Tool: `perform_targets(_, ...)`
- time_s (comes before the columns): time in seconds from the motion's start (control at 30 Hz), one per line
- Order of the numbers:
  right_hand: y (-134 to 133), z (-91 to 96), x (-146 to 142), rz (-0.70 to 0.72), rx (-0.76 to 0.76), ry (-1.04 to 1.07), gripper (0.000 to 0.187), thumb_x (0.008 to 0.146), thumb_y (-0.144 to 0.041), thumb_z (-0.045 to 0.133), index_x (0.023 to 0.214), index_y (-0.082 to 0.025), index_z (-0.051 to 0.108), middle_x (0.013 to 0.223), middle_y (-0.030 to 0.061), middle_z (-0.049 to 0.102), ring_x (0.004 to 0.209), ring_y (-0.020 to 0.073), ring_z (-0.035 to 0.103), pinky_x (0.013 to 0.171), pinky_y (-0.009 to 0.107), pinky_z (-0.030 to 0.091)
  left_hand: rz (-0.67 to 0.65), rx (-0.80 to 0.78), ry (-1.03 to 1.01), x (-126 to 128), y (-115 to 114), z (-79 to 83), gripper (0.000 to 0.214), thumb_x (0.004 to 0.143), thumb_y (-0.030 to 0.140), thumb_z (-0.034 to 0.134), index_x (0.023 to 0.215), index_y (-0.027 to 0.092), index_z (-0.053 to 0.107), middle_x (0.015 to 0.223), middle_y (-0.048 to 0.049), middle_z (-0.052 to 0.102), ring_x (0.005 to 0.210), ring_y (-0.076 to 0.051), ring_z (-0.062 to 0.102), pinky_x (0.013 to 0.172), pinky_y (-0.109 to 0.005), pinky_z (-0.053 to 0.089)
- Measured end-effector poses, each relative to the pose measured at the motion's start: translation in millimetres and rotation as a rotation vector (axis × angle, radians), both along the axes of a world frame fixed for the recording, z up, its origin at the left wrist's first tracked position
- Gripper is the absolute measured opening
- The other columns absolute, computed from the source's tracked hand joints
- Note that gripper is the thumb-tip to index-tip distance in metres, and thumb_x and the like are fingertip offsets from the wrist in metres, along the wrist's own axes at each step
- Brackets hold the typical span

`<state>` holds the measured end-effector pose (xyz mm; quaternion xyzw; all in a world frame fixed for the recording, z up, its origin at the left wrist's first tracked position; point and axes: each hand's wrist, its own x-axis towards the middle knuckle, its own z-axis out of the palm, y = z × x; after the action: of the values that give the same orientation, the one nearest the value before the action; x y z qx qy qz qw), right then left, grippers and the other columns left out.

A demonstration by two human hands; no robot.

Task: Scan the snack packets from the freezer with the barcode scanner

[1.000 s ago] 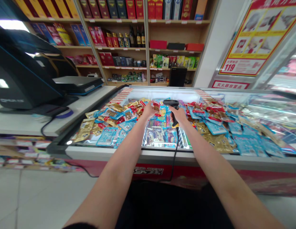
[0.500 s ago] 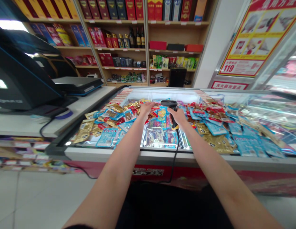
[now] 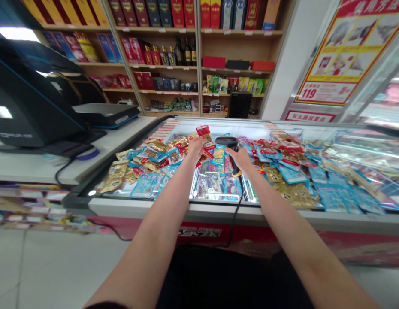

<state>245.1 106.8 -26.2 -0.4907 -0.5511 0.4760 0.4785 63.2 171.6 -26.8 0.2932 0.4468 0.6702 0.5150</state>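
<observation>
My left hand (image 3: 196, 147) grips a red snack packet (image 3: 206, 137) by its left side, raised upright above the pile. A pale label patch shows on the face turned toward the scanner. My right hand (image 3: 240, 159) is wrapped round the handle of a black barcode scanner (image 3: 227, 140), whose head points left toward the packet. A black cable (image 3: 237, 206) hangs from the scanner down over the front edge. Beneath both hands, more packets show inside a white wire basket (image 3: 194, 182). Gold, blue and red snack packets (image 3: 144, 184) lie heaped left of my left hand.
A second heap of snack packets (image 3: 291, 171) covers the right part of the glass-topped chest freezer (image 3: 128, 207). To the left, a counter (image 3: 90, 161) carries a weighing scale (image 3: 106, 112) and a dark checkout terminal (image 3: 28, 98). Stocked shelves (image 3: 164, 66) stand behind.
The red packet has come up from the pile in my left hand and now stands upright facing the scanner. My right hand and the scanner have barely shifted.
</observation>
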Motion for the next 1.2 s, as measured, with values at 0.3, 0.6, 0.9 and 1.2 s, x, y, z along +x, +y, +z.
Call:
perform_targets(0.3,-7.4,5.4,1.0,0.075,0.037,-0.130,0.036,0.090,-0.027,0.070,0.061,-0.023,0.049,0.043,-0.0019,0.052,0.033,0.0124,0.045,0.037,0.025,0.037,0.099,-0.040,0.115,2.7,-13.8,12.0,0.031,0.065,0.008,0.073,0.071,0.021,0.046,0.055,0.0090,0.048,0.047,-0.008,0.052,0.047,-0.017,0.035)
perform_targets(0.6,-10.7,7.5,2.1,0.108,0.031,-0.158,0.038,0.092,-0.025,0.064,0.057,-0.023,0.049,0.040,-0.0009,0.052,0.033,0.0125,0.046,0.038,0.025,0.037,0.115,-0.058,0.121,4.7,-21.0,18.3,0.030,0.066,0.008,0.072,0.075,0.022,0.047,0.055,0.0091,0.048,0.050,-0.010,0.057,0.048,-0.017,0.037)
perform_targets(0.9,-5.1,0.8,5.3,0.132,0.061,-0.210,0.039,0.093,-0.030,0.061,0.056,-0.023,0.048,0.041,0.0004,0.053,0.034,0.0127,0.046,0.041,0.026,0.039,0.100,-0.020,0.152,-0.1,-14.3,10.9,0.033,0.064,0.012,0.078,0.074,0.022,0.048,0.057,0.0093,0.048,0.048,-0.008,0.051,0.049,-0.017,0.039)
perform_targets(1.2,-4.5,-0.2,6.4,0.136,0.080,-0.228,0.041,0.093,-0.031,0.062,0.055,-0.022,0.049,0.042,0.0004,0.054,0.034,0.0128,0.048,0.042,0.026,0.042,0.104,-0.004,0.170,-3.9,-5.9,3.3,0.033,0.064,0.012,0.077,0.074,0.022,0.047,0.055,0.0096,0.045,0.049,-0.008,0.050,0.049,-0.017,0.035)
